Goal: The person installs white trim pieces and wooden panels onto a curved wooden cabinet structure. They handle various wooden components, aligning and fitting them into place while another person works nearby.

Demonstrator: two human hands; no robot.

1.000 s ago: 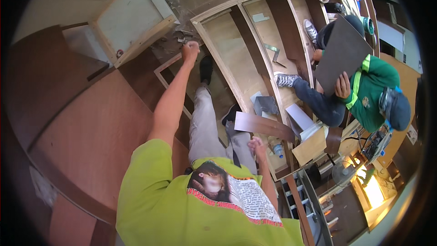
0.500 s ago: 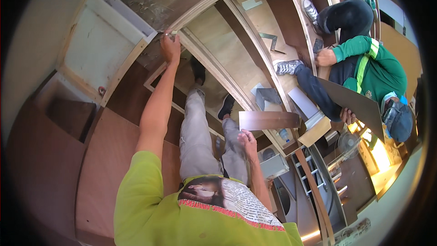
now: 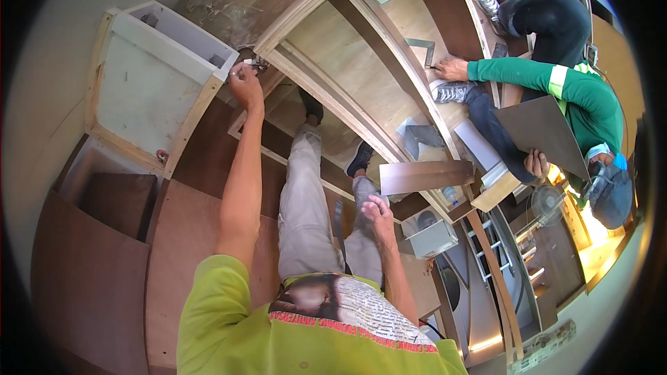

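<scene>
My left hand (image 3: 246, 82) is at the corner of a white box-like unit with a wooden frame (image 3: 139, 87), its fingers pinched round or against a small pale item I cannot make out. Near it, the end of a pale timber rail (image 3: 302, 73) belongs to the large wooden framework. My right hand (image 3: 379, 212) hangs just below a narrow brown panel strip (image 3: 425, 175), fingers partly extended and apart, with nothing visible in them. My legs reach down into the framework between the two hands.
A co-worker in green (image 3: 583, 107) sits among the frame's bays, one hand on a dark panel (image 3: 538, 132). A metal square (image 3: 429, 52) lies in a bay. A fan (image 3: 545, 205), ladder (image 3: 495, 253) and long brown strip (image 3: 497, 285) are lower right; brown boards (image 3: 184, 257) lie left.
My left hand has moved leftward to the white unit's corner. My right hand has risen slightly. The co-worker's dark panel has dropped lower, and one arm has reached left toward the metal square.
</scene>
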